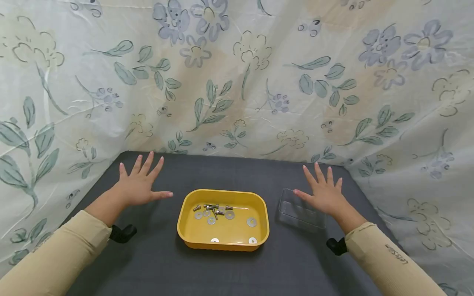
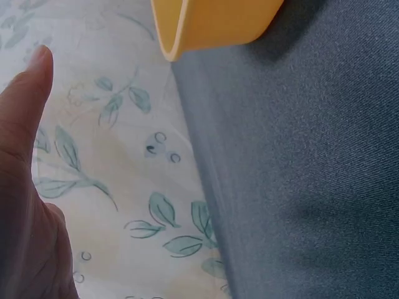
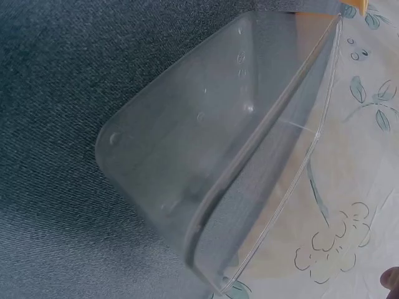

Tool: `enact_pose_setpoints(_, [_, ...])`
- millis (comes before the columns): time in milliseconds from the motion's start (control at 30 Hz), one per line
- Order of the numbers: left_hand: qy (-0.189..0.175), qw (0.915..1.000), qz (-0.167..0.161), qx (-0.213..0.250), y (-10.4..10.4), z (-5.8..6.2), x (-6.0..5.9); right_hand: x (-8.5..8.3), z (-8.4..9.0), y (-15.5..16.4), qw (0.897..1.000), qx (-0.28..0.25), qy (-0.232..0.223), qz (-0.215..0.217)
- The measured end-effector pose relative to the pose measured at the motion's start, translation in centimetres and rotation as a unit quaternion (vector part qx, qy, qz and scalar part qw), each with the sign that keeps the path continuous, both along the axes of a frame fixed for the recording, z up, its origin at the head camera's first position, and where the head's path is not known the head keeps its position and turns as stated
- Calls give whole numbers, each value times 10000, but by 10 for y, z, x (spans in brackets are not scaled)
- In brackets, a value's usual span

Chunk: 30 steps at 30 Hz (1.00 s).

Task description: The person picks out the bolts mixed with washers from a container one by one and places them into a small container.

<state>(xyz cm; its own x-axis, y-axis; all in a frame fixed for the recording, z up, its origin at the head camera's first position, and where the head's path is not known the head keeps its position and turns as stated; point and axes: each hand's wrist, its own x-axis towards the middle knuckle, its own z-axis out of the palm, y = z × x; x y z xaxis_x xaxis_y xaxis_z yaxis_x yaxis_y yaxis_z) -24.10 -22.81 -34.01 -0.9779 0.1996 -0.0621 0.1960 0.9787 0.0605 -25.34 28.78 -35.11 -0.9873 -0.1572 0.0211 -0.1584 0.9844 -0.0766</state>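
Note:
My left hand (image 1: pixel 136 187) is spread wide, palm down, to the left of a yellow tray (image 1: pixel 222 243); it holds nothing. Its thumb (image 2: pixel 28 103) shows at the left of the left wrist view. Inside the tray lie several metal screws (image 1: pixel 212 206), bunched toward the back left, and several flat washers (image 1: pixel 252 222) scattered on the bottom. On the other side, my right hand (image 1: pixel 324 195) also has its fingers fanned out and holds nothing. In the head view it overlaps a clear plastic box (image 1: pixel 301 220), whose walls fill much of the right wrist view.
A dark grey cloth (image 1: pixel 222 273) covers the table. Floral sheeting (image 1: pixel 237 82) rises behind it and along both sides. Each forearm wears a beige sleeve, with a black wrist mount (image 1: pixel 124 233) below the left cuff and another black mount (image 1: pixel 337 246) at the right.

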Motion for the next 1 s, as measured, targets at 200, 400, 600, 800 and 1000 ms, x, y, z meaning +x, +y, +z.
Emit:
enact_pose_setpoints(200, [23, 10000, -62, 48, 4, 1, -2, 1, 0, 1, 10000, 60, 27, -32])
enact_pose_setpoints(400, [21, 10000, -60, -1, 4, 3, -2, 1, -2, 1, 10000, 16, 28, -10])
enact_pose_setpoints(600, [80, 9999, -78, 42, 5, 4, -1, 1, -4, 1, 10000, -2, 59, 3])
enact_pose_setpoints(800, [64, 9998, -112, 133, 11, 3, 1, -1, -4, -2, 10000, -13, 78, 41])
enact_pose_setpoints(1000, [58, 9996, -222, 135, 17, 1, 5, -1, -3, -6, 9999, 10, 74, 78])
